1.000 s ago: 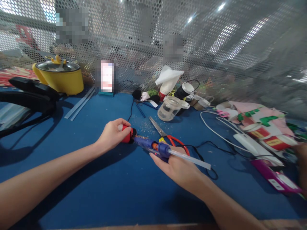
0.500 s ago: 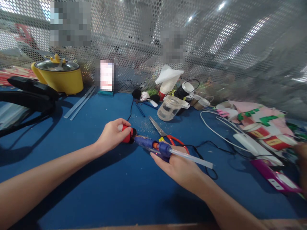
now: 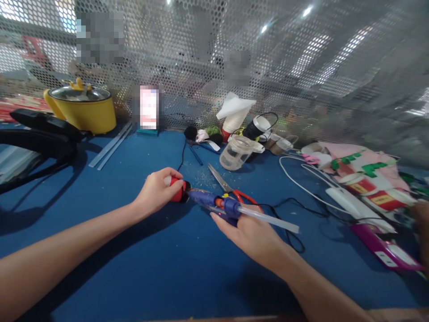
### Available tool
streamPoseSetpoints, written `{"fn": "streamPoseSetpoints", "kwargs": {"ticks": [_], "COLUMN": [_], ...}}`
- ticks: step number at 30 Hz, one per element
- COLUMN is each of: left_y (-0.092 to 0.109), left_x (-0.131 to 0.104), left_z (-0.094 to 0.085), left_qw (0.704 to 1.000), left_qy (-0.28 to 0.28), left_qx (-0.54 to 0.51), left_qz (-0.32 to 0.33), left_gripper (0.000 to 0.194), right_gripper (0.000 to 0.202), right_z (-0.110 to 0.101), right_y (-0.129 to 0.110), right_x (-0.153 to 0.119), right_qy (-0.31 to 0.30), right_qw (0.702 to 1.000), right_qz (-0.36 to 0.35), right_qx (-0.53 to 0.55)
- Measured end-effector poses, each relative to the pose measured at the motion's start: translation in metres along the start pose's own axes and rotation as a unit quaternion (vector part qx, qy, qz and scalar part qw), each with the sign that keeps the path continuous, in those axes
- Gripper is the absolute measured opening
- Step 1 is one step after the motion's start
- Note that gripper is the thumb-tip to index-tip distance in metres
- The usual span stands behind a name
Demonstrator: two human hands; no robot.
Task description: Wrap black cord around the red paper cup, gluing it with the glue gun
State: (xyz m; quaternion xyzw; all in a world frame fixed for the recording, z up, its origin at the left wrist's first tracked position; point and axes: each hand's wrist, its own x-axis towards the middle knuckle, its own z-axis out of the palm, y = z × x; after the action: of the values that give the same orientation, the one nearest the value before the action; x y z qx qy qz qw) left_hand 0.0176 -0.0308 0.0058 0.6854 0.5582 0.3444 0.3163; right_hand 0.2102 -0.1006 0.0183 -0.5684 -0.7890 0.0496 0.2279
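My left hand [image 3: 158,190] is closed around a small red piece, perhaps a paper cup [image 3: 176,189], lying on its side with black material at its right end. A black cord [image 3: 183,156] runs from near it toward the back. In my right hand [image 3: 254,235] is a blue hot glue gun [image 3: 206,198], its nozzle right at the black end of the red piece. A clear glue stick [image 3: 271,218] juts from the gun's rear. Just beyond the gun lie scissors [image 3: 225,181] with red handles, partly hidden by the gun and my right hand.
Behind stand a clear plastic cup [image 3: 236,153], stacked paper cups [image 3: 233,120] and yarn balls [image 3: 213,130]. A yellow pot [image 3: 82,112], a black stand [image 3: 43,134] and a lit phone [image 3: 148,107] are leftward. Rightward lie a white power strip [image 3: 351,203] and a purple device [image 3: 382,246].
Almost nothing differs. The glue gun has shifted very slightly to the right, its nozzle still at the black end of the red piece, and the camera view has moved a little.
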Motion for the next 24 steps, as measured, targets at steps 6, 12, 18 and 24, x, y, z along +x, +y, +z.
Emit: {"fn": "streamPoseSetpoints", "kwargs": {"ticks": [6,12,18,24], "left_y": [-0.001,-0.004,-0.005,-0.008], "left_x": [-0.003,-0.005,-0.006,-0.005], "left_z": [0.001,0.001,0.0,0.0], "left_qw": [1.0,1.0,1.0,0.999], "left_qy": [-0.005,-0.006,-0.002,0.001], "left_qx": [-0.006,-0.011,-0.012,-0.018], "left_qz": [0.003,0.013,0.016,0.027], "left_gripper": [0.02,0.019,0.018,0.018], "right_gripper": [0.021,0.024,0.026,0.026], "right_z": [-0.004,-0.004,-0.006,-0.007], "right_y": [-0.004,-0.005,-0.006,-0.007], "right_x": [0.006,0.008,0.01,0.014], "right_qy": [-0.031,-0.041,-0.064,-0.073], "right_qw": [0.998,0.996,0.993,0.991], "right_qz": [0.051,0.065,0.084,0.093], "right_qx": [0.032,0.046,0.047,0.061]}}
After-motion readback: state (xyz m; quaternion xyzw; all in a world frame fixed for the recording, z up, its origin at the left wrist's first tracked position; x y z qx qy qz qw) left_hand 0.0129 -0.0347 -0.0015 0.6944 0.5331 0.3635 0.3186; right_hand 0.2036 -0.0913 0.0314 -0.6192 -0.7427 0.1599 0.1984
